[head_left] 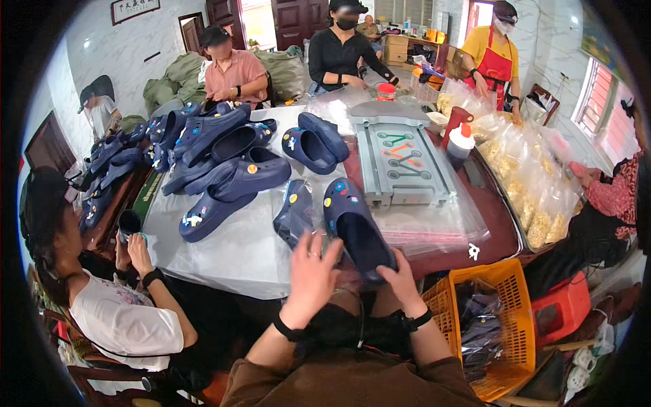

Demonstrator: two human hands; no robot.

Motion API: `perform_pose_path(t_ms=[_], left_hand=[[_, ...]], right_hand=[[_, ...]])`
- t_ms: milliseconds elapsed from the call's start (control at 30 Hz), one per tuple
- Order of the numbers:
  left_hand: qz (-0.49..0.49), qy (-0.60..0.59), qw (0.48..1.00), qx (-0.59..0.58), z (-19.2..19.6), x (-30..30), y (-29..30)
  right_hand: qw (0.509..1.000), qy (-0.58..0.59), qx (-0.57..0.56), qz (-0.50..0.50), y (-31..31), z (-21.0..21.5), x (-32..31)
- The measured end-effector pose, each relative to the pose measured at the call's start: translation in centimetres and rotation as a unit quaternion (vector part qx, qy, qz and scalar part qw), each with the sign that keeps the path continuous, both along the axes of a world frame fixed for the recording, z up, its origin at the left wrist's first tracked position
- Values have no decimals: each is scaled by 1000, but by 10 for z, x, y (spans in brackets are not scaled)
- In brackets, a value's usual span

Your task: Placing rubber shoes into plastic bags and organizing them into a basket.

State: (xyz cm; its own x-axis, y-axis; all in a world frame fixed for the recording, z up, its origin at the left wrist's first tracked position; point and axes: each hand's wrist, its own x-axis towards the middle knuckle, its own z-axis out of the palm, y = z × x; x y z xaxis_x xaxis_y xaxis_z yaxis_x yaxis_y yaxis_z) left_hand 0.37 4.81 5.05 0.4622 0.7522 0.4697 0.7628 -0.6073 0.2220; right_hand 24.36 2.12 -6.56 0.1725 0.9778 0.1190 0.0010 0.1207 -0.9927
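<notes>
A navy clog (349, 210) with small coloured charms on its toe points away from me at the table's front. My right hand (401, 279) is closed on its heel, thumb at the rim. My left hand (313, 271) is raised with its fingers apart, just left of that clog; whether it touches the clear plastic there I cannot tell. Beyond its fingertips another navy clog (293, 207) lies under clear plastic. Farther off, a pair of navy clogs (315, 142) sits side by side.
A heap of navy clogs (230, 156) covers the table's left. A grey plastic board (403, 156) rests on clear bags at right, near a bottle (461, 144). An orange crate (519, 305) holding bagged items stands by my right arm. Co-workers surround the table; one at left handles a clog.
</notes>
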Motion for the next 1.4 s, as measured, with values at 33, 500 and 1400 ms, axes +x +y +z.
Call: perform_pose_path(t_ms=[33,500,1400], left_hand=[[39,26,999,21,-2,-7,5],[-13,134,989,-55,-40,-46,33],[-68,-74,990,-96,-6,-39,56]], right_hand=[[1000,1,-1,4,0,-4,3],[966,255,43,21,-78,40,73],[995,-48,55,-63,-136,140,57]])
